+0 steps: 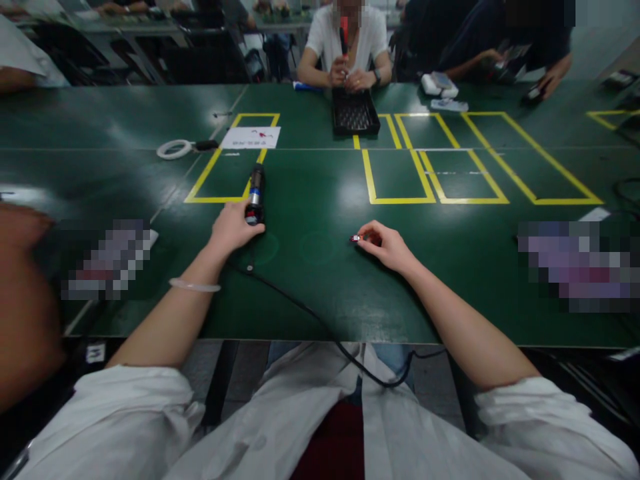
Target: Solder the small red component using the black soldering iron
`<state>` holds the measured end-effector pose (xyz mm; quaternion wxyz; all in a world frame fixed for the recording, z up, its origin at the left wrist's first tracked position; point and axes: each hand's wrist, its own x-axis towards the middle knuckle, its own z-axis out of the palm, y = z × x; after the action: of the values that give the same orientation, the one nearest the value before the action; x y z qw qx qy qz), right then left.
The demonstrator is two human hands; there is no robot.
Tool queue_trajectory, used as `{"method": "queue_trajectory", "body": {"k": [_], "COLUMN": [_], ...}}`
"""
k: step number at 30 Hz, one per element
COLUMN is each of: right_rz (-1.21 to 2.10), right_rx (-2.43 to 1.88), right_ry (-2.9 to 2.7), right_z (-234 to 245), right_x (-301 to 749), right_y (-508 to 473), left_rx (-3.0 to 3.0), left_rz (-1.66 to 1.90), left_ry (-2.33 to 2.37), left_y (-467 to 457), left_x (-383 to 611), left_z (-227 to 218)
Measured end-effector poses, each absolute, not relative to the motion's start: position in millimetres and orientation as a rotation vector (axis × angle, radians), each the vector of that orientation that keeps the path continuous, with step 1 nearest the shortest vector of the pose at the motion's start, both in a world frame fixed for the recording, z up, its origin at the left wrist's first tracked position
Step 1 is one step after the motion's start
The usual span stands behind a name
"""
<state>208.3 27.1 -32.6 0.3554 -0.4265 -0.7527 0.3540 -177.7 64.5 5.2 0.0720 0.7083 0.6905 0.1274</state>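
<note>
My left hand (236, 225) is on the near end of a dark, tube-shaped tool (257, 179) that looks like an electric screwdriver, with a silver and blue band. The thumb lies across its near end, while the other fingers are partly hidden beside it. Between the thumb and fingertips of my right hand (383, 244) is a small red and white part (356, 238), too small to name. A black cord (300, 305) runs from near my left wrist over the table edge toward my lap; where it joins is hidden.
Yellow tape outlines (400, 201) mark the green table (320, 187). Further off are a paper sheet (251, 137), a coiled white cable (174, 149) and a black tray (356, 123). Behind the tray a person (345, 57) holds a red-handled tool. Blurred-out items lie at both sides.
</note>
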Motion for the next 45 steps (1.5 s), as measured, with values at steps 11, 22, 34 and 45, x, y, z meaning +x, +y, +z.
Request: {"method": "queue_trajectory", "body": {"k": [11,22,34,45], "right_rz": [0.944,0.923,0.862,0.736], "right_rx": [-1.129,-1.090,-1.085,-1.018], "right_ry": [-1.848,-1.865,-1.965,-2.015], "right_z": [-39,-36,-41,-42], "right_x": [211,211,211,211], "right_y": [32,30,33,34], "left_rx": [2.476,2.496,2.559,2.525], "left_rz": [0.282,0.332,0.314,0.278], "left_ry": [1.753,1.662,1.658,1.708], "left_y": [17,8,6,1], "left_x": [-20,11,13,15], "left_z": [9,3,2,1]}}
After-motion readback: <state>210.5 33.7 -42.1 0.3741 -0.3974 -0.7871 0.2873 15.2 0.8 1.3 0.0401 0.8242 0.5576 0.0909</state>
